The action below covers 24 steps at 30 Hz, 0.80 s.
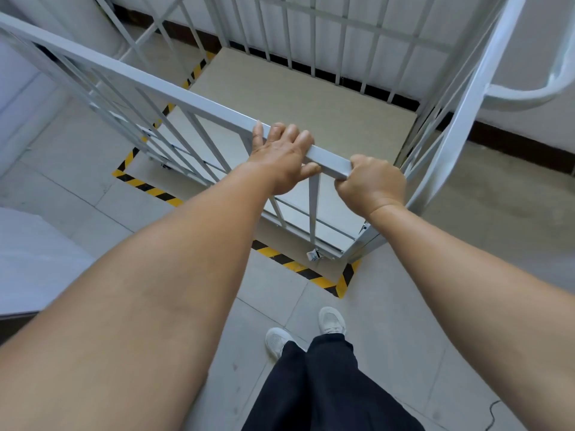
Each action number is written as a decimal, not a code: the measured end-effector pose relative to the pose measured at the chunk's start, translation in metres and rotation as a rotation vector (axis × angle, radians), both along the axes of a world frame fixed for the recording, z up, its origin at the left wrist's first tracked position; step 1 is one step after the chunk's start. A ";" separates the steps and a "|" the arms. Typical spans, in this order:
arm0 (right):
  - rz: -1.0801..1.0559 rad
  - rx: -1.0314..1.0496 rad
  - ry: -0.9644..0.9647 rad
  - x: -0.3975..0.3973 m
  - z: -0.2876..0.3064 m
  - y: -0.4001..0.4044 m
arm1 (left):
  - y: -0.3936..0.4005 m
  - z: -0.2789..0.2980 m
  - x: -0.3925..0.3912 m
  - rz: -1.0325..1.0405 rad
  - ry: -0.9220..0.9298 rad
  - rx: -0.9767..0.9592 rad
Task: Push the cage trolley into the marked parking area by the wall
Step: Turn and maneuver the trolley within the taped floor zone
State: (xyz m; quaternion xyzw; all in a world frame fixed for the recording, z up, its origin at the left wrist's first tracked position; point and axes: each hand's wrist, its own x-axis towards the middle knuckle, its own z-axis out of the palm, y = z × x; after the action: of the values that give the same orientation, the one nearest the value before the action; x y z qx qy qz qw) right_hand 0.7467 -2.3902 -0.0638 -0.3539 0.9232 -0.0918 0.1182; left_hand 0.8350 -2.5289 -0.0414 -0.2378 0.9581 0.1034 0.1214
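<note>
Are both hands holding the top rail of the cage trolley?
Yes, the left hand and the right hand both grip the top rail of the cage trolley.

Pale tiled floor (389, 353), white wall (529, 57), dark skirting (513, 144)

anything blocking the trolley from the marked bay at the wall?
Nothing visible. The cage trolley already sits largely inside the yellow-black floor tape, its far side near the wall. Both hands, left hand and right hand, grip the top rail.
</note>
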 end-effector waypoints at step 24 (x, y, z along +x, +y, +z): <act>0.156 -0.097 -0.179 -0.018 0.035 0.072 | 0.111 0.030 -0.015 0.019 -0.006 0.067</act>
State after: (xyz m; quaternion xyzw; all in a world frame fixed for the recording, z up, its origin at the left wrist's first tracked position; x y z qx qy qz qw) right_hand 0.7285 -2.3184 -0.0288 -0.4205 0.8731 -0.1578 0.1897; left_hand 0.8197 -2.4175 -0.0112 -0.2428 0.9515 0.1361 0.1312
